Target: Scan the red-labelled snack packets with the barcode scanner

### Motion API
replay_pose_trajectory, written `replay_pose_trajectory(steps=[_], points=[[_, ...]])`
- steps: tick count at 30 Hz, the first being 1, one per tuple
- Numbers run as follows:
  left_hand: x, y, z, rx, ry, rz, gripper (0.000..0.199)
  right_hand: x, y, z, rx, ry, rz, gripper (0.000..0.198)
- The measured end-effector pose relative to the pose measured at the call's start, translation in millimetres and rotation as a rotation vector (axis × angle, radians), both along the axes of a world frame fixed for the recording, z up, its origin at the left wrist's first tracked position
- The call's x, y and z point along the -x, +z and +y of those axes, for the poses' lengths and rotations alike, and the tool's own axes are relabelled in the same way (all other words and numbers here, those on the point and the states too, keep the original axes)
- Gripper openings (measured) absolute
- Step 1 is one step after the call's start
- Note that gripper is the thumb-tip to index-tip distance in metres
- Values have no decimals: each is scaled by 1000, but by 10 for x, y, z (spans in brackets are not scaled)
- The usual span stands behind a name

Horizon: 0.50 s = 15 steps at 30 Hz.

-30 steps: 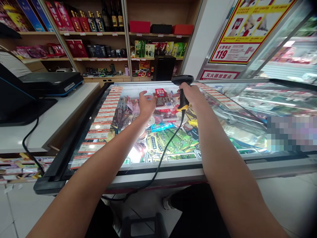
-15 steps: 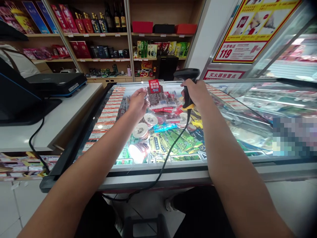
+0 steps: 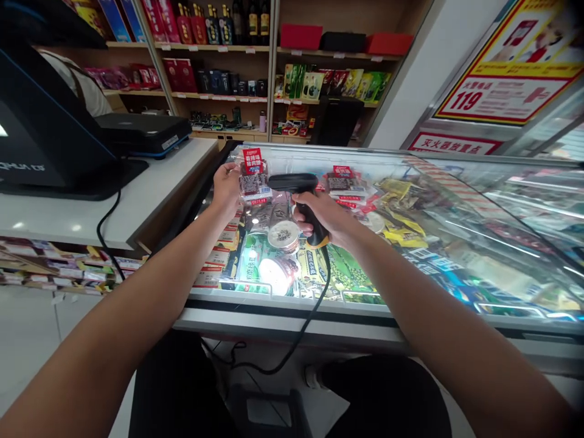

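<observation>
Right fingers (image 3: 305,226) curled round the grip of a scanner (image 3: 294,182); left fingers (image 3: 232,168) pinching the left edge of a red-labelled pack (image 3: 254,175), at the far left of the freezer (image 3: 255,317), just left of the scanner head. Whether the pack's underside touches anything: can't tell. Nearest, the cord (image 3: 314,309) loops down across the freezer front. Inside, a white-lidded tub (image 3: 283,234) below the scanner head; farther back, right, a similar second pack (image 3: 343,184). Worktop (image 3: 157,188) at left. Beyond, shelves (image 3: 214,96) with bottles (image 3: 223,25).

Harsh glare bleaches a round white tub (image 3: 276,277) inside the brightly lit, glass-topped white freezer (image 3: 356,325); toward the dim right-hand corners, the red-and-yellow poster (image 3: 497,91) looks blurred, stretched.
</observation>
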State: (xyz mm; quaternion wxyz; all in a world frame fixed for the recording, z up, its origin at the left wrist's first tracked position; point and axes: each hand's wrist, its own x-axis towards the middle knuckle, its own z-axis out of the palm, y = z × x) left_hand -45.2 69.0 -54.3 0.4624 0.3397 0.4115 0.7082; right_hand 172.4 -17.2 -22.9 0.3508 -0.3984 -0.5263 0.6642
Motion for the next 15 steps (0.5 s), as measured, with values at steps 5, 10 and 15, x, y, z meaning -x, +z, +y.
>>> replay_pose_trajectory(steps=[5,10,15], points=[[27,-114,129,1,28,30,9,21,-117,39,27,-33,-68,20],[50,-193,191,-10,47,44,4,32,-172,47,2,-46,-144,20],[56,-213,196,20,48,76,2,45,-171,33,-48,-50,-194,26]])
